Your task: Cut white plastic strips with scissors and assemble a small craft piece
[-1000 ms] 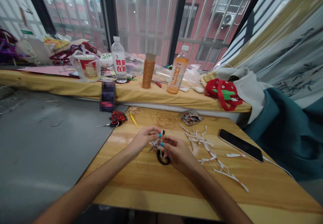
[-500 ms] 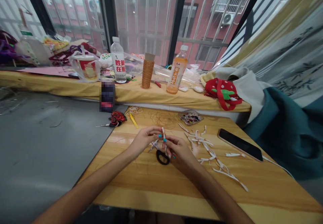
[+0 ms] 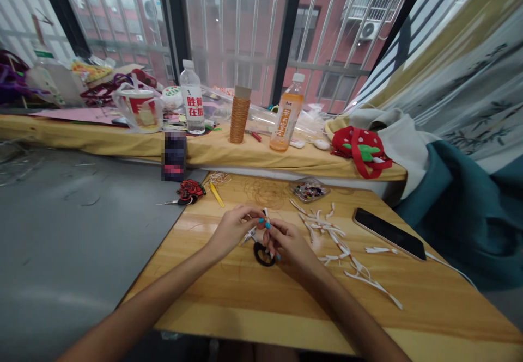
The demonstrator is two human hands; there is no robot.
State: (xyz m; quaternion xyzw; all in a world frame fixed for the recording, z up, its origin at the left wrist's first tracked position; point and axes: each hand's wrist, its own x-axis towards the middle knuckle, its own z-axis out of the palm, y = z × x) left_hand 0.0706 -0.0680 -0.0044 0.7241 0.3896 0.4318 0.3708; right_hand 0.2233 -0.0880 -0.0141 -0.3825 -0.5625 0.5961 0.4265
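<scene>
My left hand (image 3: 239,227) and my right hand (image 3: 286,238) meet over the wooden table, fingertips pinched together. Between them is a short white strip (image 3: 266,213), mostly covered by the fingers; both hands are closed on it. Directly under the hands lie scissors with a black handle (image 3: 263,255), partly hidden. To the right of my right hand, a branching piece made of white strips (image 3: 335,231) with orange bindings rests on the wood. A separate short white piece (image 3: 379,250) lies beside it.
A clear box of beads (image 3: 309,189), a coil of thin thread (image 3: 265,192) and a yellow tool (image 3: 217,195) lie behind the hands. A phone (image 3: 389,233) is at the right. Bottles and a twine-wrapped tube (image 3: 239,117) stand on the yellow-covered ledge (image 3: 229,157).
The fingers have shifted slightly around the white strip, and less of its upper end shows above the fingertips. The things on the table and ledge stay where they were.
</scene>
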